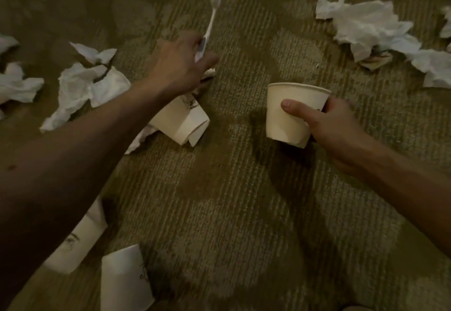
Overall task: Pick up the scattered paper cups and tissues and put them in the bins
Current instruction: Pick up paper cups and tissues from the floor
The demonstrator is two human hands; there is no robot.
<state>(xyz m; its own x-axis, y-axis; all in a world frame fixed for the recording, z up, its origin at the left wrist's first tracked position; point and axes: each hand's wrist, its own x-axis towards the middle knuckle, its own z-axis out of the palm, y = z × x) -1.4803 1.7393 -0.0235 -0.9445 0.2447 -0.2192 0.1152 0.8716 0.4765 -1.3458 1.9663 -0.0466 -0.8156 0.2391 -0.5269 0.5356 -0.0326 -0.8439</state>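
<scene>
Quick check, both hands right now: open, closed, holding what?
Left hand: holding a white toothbrush.
Right hand: holding an upright paper cup.

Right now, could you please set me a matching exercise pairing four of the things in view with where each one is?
Things:
1. white plastic toothbrush
2. upright cream paper cup
3. flattened cream paper cup
4. large crumpled white tissue

Places:
A. on the olive carpet, upper right
B. gripped by the right hand
C. held in the left hand
D. on the olive carpet beneath the left forearm

Pairs: 1-C, 2-B, 3-D, 4-A
</scene>
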